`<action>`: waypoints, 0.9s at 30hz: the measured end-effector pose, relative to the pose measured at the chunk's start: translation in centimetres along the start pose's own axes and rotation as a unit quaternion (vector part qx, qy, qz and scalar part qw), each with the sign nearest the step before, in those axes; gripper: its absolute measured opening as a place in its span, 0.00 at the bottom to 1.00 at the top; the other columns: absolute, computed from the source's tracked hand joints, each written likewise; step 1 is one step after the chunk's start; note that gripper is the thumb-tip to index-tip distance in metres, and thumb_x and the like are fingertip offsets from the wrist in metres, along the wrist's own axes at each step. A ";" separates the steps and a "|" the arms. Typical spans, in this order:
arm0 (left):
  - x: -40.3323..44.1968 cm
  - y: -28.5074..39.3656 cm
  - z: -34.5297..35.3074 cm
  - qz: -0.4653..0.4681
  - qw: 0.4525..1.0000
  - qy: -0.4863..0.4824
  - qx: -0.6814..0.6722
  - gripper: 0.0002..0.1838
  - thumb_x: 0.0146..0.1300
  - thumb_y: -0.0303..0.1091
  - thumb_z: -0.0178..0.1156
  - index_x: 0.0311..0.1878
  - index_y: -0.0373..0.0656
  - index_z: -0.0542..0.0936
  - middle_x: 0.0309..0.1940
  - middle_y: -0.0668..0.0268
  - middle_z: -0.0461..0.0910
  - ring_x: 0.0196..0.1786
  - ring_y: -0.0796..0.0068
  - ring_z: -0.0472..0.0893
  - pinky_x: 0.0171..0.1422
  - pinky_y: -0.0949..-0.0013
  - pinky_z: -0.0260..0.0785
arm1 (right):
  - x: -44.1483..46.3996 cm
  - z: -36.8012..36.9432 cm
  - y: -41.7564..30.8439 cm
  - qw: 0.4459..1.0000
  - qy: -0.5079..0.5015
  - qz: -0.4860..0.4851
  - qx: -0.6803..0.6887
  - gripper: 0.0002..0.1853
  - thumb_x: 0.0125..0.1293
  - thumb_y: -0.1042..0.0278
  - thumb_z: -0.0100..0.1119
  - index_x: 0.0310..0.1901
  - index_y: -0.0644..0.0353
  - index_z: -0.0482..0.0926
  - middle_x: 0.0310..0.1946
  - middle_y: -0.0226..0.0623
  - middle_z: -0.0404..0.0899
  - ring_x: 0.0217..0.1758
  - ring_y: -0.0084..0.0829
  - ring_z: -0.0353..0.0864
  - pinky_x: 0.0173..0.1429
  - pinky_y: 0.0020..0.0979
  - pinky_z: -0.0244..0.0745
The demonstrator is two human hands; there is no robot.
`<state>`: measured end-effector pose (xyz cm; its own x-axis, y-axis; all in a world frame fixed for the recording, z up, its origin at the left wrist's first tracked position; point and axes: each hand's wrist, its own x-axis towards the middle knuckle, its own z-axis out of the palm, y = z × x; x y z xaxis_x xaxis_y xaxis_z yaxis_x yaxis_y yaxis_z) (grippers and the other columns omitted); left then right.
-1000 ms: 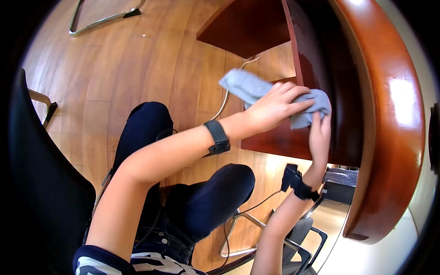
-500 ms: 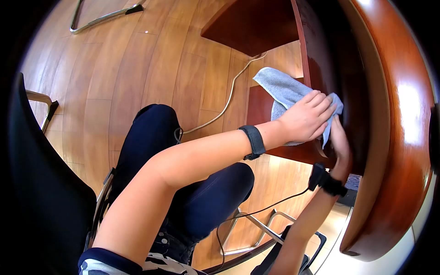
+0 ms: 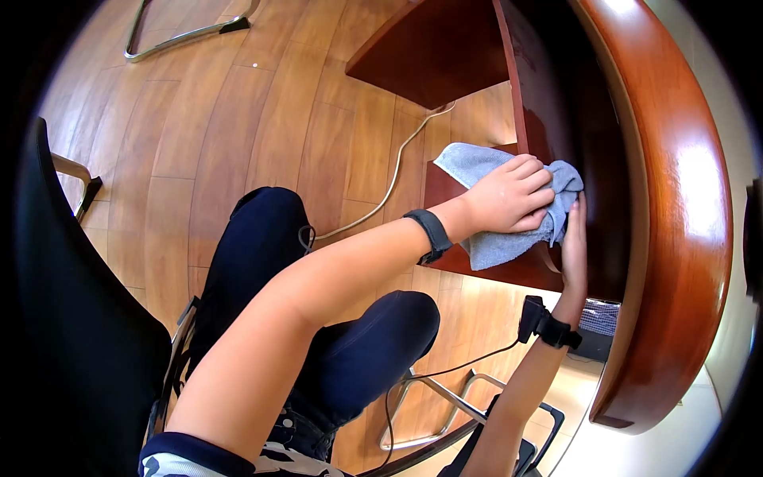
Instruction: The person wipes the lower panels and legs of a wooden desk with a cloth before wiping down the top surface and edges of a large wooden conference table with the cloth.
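A grey-blue cloth [image 3: 497, 248] is bunched against the dark red wooden panel under the desk, and one part of it hangs loose over a lower board. My left hand [image 3: 513, 195] lies over the cloth with its fingers curled into it. Just to the right, my right hand [image 3: 576, 242] is at the cloth's bunched end [image 3: 564, 179], its fingertips pressed against the fabric. Part of the right hand's grip is hidden by the cloth.
The curved, glossy desk edge [image 3: 687, 199] runs down the right side. A pale cable [image 3: 395, 171] crosses the wooden floor [image 3: 218, 131]. A black chair back [image 3: 79, 302] is at the left, metal chair legs [image 3: 433, 387] are at the bottom, and an upright panel [image 3: 437, 52] stands above.
The cloth has become more bunched near the panel, its loose part now hanging lower. Both hands moved right, then slightly back left, staying on it.
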<state>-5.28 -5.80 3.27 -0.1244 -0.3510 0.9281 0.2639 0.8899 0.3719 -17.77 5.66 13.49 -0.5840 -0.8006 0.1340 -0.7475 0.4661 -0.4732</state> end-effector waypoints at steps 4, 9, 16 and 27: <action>-0.1 -0.2 -0.2 0.005 1.000 0.012 -0.007 0.12 0.52 0.38 0.57 0.38 0.43 0.75 0.43 0.61 0.72 0.49 0.61 0.71 0.60 0.60 0.63 | -1.2 -1.3 -4.1 0.978 -0.048 0.114 -0.165 0.32 0.72 0.43 0.29 0.55 0.69 0.68 0.50 0.55 0.72 0.53 0.43 0.72 0.60 0.34 0.62; -0.9 -0.5 0.0 0.007 0.999 0.029 -0.013 0.14 0.53 0.39 0.57 0.41 0.44 0.75 0.45 0.61 0.72 0.52 0.60 0.71 0.62 0.59 0.62 | 1.2 -0.1 -5.6 0.983 -0.127 0.120 -0.048 0.33 0.71 0.42 0.30 0.50 0.68 0.73 0.42 0.41 0.77 0.44 0.33 0.75 0.55 0.29 0.65; -1.3 -0.2 -0.1 0.005 0.999 0.035 -0.014 0.15 0.54 0.38 0.57 0.44 0.45 0.75 0.46 0.60 0.72 0.54 0.59 0.70 0.63 0.59 0.61 | 4.3 1.1 -6.9 0.969 -0.161 0.097 0.159 0.30 0.71 0.44 0.36 0.55 0.67 0.70 0.51 0.30 0.72 0.53 0.22 0.69 0.63 0.24 0.59; -1.5 0.1 0.1 -0.004 1.000 0.021 -0.005 0.15 0.54 0.38 0.56 0.44 0.45 0.75 0.44 0.59 0.71 0.53 0.57 0.70 0.62 0.59 0.60 | 6.6 2.4 -9.4 0.952 -0.301 -0.039 0.046 0.34 0.68 0.56 0.48 0.69 0.66 0.51 0.70 0.44 0.50 0.72 0.30 0.49 0.72 0.26 0.44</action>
<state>-5.21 -5.20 1.93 -0.0864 -0.3710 0.9246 0.2719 0.8841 0.3802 -13.79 -4.90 16.69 -0.2211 -0.9148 -0.3379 -0.7335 0.3843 -0.5605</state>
